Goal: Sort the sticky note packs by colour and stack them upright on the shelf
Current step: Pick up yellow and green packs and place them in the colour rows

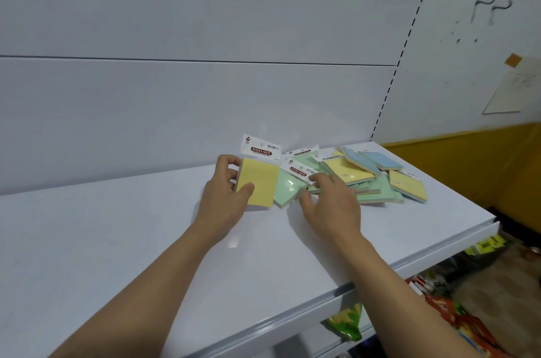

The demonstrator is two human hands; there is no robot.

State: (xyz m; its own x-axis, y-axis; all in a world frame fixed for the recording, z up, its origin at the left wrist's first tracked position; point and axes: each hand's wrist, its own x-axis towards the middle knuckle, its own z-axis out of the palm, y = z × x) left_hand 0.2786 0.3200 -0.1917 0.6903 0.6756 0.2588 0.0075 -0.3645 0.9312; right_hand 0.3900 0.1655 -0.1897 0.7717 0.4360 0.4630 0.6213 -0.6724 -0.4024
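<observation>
Pack (259, 182) yellow, upright | left grip (224, 196) holds it | right grip (330, 202) at green pack (288, 189), unclear

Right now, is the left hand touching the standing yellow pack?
Touching. The head view shows the left hand gripping the upright yellow pack, thumb on its front, fingers round its edge.

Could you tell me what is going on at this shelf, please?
A person is sorting on a white metal shelf. The left hand grips a yellow rectangular sticky note pack upright; the right hand pinches a mint-green pack at the edge of a loose pile of yellow, green and blue packs lying flat. No sorted stack shows yet.
</observation>
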